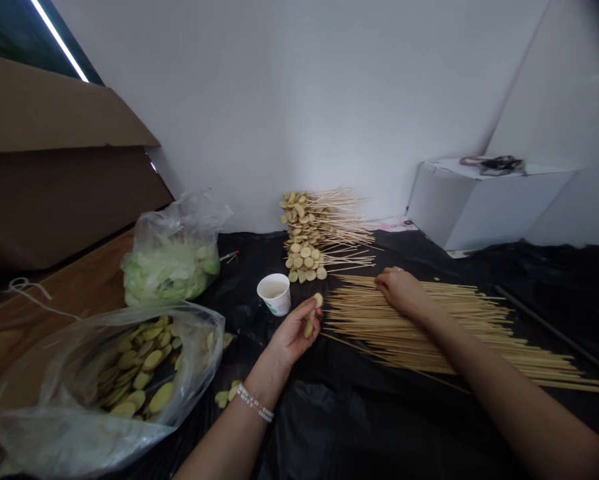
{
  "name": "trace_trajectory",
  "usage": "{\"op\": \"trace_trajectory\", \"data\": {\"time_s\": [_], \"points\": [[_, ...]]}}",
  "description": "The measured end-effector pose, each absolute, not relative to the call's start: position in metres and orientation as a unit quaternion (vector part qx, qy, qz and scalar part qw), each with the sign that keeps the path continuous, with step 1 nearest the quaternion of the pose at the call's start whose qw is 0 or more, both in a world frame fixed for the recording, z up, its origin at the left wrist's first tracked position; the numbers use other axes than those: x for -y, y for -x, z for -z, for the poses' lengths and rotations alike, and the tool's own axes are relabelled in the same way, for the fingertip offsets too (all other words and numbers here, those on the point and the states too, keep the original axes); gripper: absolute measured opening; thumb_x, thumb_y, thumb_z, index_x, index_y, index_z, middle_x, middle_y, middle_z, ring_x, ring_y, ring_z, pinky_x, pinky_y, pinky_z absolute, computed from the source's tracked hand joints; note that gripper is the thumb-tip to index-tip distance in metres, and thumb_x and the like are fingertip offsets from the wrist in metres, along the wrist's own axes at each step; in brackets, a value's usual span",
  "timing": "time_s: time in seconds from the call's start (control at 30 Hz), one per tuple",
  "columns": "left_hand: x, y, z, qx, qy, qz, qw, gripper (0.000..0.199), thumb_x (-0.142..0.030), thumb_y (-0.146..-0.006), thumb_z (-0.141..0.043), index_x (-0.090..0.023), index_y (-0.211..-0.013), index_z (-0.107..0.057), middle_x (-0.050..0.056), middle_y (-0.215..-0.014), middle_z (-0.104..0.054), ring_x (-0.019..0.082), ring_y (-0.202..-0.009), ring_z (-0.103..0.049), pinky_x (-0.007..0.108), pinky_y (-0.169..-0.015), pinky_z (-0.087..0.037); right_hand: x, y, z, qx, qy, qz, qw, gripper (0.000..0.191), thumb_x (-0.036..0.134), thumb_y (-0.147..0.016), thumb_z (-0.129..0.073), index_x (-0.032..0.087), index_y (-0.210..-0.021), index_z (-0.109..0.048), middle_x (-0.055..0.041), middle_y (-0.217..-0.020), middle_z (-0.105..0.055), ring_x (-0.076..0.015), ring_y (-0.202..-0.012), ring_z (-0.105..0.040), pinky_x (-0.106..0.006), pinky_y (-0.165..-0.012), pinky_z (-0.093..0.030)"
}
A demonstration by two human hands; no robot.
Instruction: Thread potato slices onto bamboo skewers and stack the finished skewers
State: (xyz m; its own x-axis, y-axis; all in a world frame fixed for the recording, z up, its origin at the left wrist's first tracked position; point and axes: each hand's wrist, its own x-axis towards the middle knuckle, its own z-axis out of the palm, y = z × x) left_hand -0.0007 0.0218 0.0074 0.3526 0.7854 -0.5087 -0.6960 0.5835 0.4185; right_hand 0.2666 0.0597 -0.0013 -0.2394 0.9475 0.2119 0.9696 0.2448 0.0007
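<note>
Potato slices (318,301) are held in my left hand (298,330), one pinched at the fingertips and another against the palm. My right hand (400,288) rests at the upper edge of a wide spread of thin wooden skewers (429,327), its fingers bent together; whether a skewer is between them is too small to tell. Beyond my left hand stands a pile of skewered potato slices (305,252), the bare stick ends pointing right. A white paper cup (275,295) is just left of that hand. An open plastic bag of potato slices (152,360) lies at the lower left.
A tied clear bag with pale green contents (172,267) sits at the left. Loose slices (223,399) lie near my left wrist. A white box (479,200) with dark items on top is at the back right. Black plastic sheeting (339,427) covers the surface; cardboard (54,193) leans far left.
</note>
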Motion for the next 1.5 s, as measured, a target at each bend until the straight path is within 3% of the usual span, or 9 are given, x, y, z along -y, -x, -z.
{"op": "trace_trajectory", "data": {"time_s": [0.57, 0.8, 1.03, 1.5], "points": [[-0.021, 0.000, -0.007, -0.346, -0.081, -0.456, 0.816, 0.023, -0.005, -0.074, -0.066, -0.014, -0.094, -0.060, 0.002, -0.078, -0.062, 0.007, -0.062, -0.061, 0.010, -0.045, -0.046, -0.050, -0.263, -0.010, 0.809, 0.572, 0.106, 0.085, 0.027, 0.023, -0.092, -0.044, 0.020, -0.078, -0.067, -0.0049, -0.081, -0.066, -0.0187, -0.082, -0.051, -0.029, -0.068, -0.026], [-0.019, 0.000, -0.009, -0.343, -0.095, -0.456, 0.815, 0.022, -0.006, -0.073, -0.068, -0.014, -0.092, -0.061, 0.003, -0.085, -0.064, 0.007, -0.066, -0.061, 0.009, -0.047, -0.047, -0.034, -0.234, -0.014, 0.845, 0.470, 0.200, 0.157, 0.021, 0.012, -0.088, -0.045, 0.018, -0.096, -0.063, -0.0068, -0.086, -0.063, -0.0203, -0.085, -0.049, -0.031, -0.073, -0.027], [-0.017, -0.002, -0.009, -0.332, -0.131, -0.454, 0.816, 0.019, -0.008, -0.075, -0.068, -0.014, -0.091, -0.061, 0.004, -0.087, -0.063, 0.004, -0.059, -0.058, 0.007, -0.044, -0.044, -0.006, -0.207, -0.011, 0.858, 0.422, 0.217, 0.196, 0.032, 0.010, -0.087, -0.041, 0.022, -0.109, -0.061, -0.0028, -0.081, -0.062, -0.0131, -0.060, -0.045, -0.029, -0.054, -0.021], [-0.018, -0.004, -0.008, -0.343, -0.166, -0.471, 0.795, 0.021, -0.009, -0.072, -0.071, -0.013, -0.089, -0.061, 0.006, -0.091, -0.065, 0.002, -0.054, -0.056, 0.006, -0.040, -0.041, 0.003, -0.200, -0.009, 0.855, 0.435, 0.193, 0.205, 0.031, 0.017, -0.088, -0.044, 0.022, -0.114, -0.061, -0.0026, -0.082, -0.061, -0.0134, -0.064, -0.048, -0.028, -0.054, -0.025]]}}
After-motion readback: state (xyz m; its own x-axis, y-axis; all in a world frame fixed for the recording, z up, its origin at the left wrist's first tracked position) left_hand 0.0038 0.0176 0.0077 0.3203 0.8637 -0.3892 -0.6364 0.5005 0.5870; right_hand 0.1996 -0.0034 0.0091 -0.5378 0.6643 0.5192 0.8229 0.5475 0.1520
